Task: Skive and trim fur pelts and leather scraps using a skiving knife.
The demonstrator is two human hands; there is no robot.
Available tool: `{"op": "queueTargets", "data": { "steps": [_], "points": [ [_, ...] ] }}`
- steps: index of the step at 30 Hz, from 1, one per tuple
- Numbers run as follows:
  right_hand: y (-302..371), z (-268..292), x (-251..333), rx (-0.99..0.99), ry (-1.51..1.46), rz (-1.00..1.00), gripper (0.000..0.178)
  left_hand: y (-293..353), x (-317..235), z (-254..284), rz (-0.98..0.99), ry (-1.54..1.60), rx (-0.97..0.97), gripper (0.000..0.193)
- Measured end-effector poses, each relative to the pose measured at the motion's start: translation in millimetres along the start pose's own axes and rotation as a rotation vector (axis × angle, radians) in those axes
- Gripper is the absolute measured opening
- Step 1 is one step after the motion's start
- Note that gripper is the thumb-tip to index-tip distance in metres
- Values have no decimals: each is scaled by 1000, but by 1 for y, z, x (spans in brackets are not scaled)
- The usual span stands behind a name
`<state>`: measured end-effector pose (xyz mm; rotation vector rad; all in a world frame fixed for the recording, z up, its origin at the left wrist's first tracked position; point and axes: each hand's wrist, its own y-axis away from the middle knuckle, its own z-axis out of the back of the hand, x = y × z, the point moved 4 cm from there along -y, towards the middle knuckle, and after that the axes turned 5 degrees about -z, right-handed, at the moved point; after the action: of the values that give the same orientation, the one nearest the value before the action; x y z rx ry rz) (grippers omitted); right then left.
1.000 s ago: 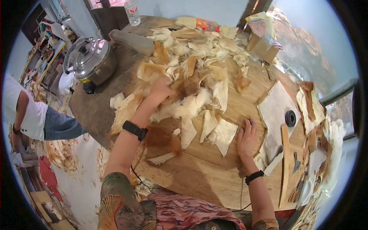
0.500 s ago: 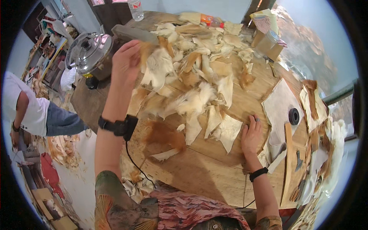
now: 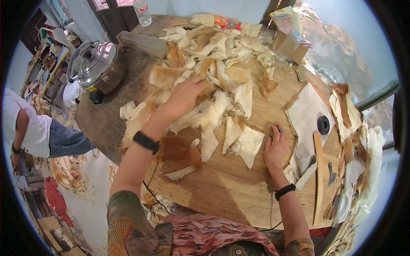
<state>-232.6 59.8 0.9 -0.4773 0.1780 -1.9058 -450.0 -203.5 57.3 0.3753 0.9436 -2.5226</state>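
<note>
My left hand (image 3: 186, 97) reaches over the middle of the pile, its fingers bent together onto a tan fur scrap (image 3: 205, 90); the fingertips are partly hidden in the fur. Below it is a fluffy cream piece (image 3: 213, 112). My right hand (image 3: 276, 150) lies on the wooden table (image 3: 239, 194), fingers stretched forward, with a small dark spot at one fingertip. Just left of it is a pale, pointed hide scrap (image 3: 249, 146). A reddish-brown fur piece (image 3: 177, 151) lies nearer to me, and a white-and-orange scrap (image 3: 161, 77) beyond my left forearm.
A glass-lidded pot (image 3: 101, 68) stands at the left edge, near a clear bottle (image 3: 142, 13). To the right lie a white hide sheet (image 3: 301, 111), a black tape roll (image 3: 323, 125) and a wooden strip (image 3: 318, 179). A jar (image 3: 288, 46) stands far right; another person (image 3: 32, 123) is at left.
My left hand has let go of the pale orange-edged scrap it held at the far left and moved right and nearer, onto the pile's middle. My right hand stays in place.
</note>
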Motion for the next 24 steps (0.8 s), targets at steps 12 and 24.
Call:
{"op": "queueTargets", "data": {
  "steps": [12,24],
  "points": [
    [0,0,-8,6,-19,-37,43,-40,11,26,572,1171,-253,22],
    [0,5,-6,-2,-21,-39,40,-24,-19,67,411,1613,-627,31]
  ]
}}
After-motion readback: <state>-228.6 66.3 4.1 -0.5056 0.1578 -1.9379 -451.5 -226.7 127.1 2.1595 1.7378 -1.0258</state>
